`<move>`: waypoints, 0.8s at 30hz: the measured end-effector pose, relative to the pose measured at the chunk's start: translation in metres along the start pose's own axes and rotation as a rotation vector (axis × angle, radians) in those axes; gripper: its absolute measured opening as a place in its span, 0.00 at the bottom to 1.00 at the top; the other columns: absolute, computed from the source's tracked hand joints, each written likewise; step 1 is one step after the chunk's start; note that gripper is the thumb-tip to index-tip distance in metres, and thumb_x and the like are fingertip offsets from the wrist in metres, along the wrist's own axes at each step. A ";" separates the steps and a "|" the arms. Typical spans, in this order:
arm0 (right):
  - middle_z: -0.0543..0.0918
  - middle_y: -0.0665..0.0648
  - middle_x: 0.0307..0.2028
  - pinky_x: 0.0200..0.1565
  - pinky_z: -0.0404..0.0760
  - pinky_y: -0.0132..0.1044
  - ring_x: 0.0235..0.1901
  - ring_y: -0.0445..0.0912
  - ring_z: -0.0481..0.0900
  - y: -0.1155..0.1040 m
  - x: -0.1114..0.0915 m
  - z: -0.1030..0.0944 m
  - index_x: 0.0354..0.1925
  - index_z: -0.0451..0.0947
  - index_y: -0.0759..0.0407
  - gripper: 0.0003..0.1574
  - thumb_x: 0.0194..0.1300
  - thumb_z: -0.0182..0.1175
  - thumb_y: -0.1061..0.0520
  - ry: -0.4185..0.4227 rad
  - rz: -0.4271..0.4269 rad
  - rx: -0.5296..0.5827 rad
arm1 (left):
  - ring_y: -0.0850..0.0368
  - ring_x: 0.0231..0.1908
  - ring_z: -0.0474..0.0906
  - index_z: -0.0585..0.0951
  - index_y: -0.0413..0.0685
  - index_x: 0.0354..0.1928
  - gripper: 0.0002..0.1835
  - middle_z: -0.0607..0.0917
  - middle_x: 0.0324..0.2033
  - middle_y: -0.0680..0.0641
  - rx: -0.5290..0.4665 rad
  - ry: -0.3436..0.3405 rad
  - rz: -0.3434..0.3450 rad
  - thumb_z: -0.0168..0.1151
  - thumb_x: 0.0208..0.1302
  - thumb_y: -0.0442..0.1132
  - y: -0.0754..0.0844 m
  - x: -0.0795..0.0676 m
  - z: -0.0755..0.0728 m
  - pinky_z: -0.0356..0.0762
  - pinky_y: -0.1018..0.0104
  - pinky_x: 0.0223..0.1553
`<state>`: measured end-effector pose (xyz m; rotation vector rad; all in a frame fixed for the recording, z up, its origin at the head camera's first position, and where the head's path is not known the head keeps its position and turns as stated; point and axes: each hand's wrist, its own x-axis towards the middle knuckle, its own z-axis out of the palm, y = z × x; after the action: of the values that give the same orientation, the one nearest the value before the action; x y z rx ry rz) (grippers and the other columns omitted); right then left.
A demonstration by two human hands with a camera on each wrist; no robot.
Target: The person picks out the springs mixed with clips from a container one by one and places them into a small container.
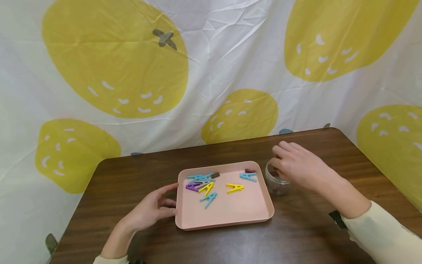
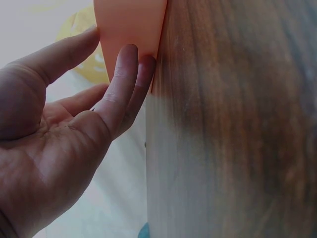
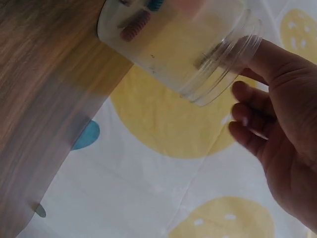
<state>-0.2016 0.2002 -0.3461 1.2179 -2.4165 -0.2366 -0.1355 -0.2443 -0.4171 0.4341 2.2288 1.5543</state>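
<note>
A pink tray [image 1: 230,216] bears several plastic A-shaped clips: light blue, a purple clip [image 1: 192,187], yellow ones such as this yellow clip [image 1: 234,188]. My left hand [image 1: 151,207] touches the tray's left wall with extended fingertips, the thumb apart from the other fingers. At the tray's right stands a clear jar [image 1: 278,187], with a reddish ribbed coil [image 3: 135,27] inside. My right hand [image 1: 295,163] is over the jar, thumb and forefinger dipping into its mouth and pinching a small dark ribbed piece [image 3: 210,57]; its other fingers curl outside the rim.
A brown coil [image 1: 215,175] and a dark red coil [image 1: 250,171] lie near the tray's far side. The dark wooden table [image 1: 250,245] has its back edge close to a white cloth [image 1: 237,62] with yellow fruit prints.
</note>
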 end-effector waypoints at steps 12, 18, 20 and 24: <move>0.67 0.52 0.28 0.37 0.67 0.41 0.33 0.51 0.63 -0.023 0.034 -0.004 0.28 0.79 0.55 0.03 0.51 0.62 0.61 0.040 -0.027 -0.030 | 0.45 0.49 0.75 0.56 0.47 0.67 0.41 0.58 0.66 0.46 0.008 0.009 0.000 0.66 0.53 0.33 0.001 -0.001 0.000 0.77 0.65 0.41; 0.67 0.53 0.30 0.36 0.64 0.39 0.32 0.50 0.60 -0.047 0.061 0.011 0.30 0.80 0.53 0.03 0.54 0.65 0.59 -0.033 -0.041 -0.098 | 0.45 0.49 0.75 0.56 0.47 0.67 0.41 0.58 0.66 0.45 0.008 0.009 0.007 0.66 0.53 0.33 0.001 -0.002 0.001 0.77 0.66 0.41; 0.68 0.53 0.31 0.35 0.63 0.39 0.32 0.50 0.59 -0.054 0.067 0.019 0.31 0.81 0.53 0.03 0.54 0.65 0.58 -0.054 -0.029 -0.130 | 0.44 0.49 0.75 0.56 0.47 0.67 0.41 0.58 0.65 0.45 0.005 0.009 0.010 0.66 0.53 0.33 0.002 -0.002 0.001 0.77 0.66 0.41; 0.69 0.54 0.31 0.34 0.61 0.38 0.32 0.50 0.59 -0.063 0.073 0.034 0.30 0.82 0.53 0.02 0.55 0.64 0.60 -0.087 0.013 -0.198 | 0.44 0.49 0.75 0.56 0.47 0.67 0.40 0.57 0.66 0.45 0.004 0.007 0.016 0.65 0.54 0.33 0.003 -0.002 0.001 0.77 0.66 0.41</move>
<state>-0.2094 0.1023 -0.3763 1.1233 -2.4058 -0.5217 -0.1334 -0.2437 -0.4145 0.4494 2.2390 1.5615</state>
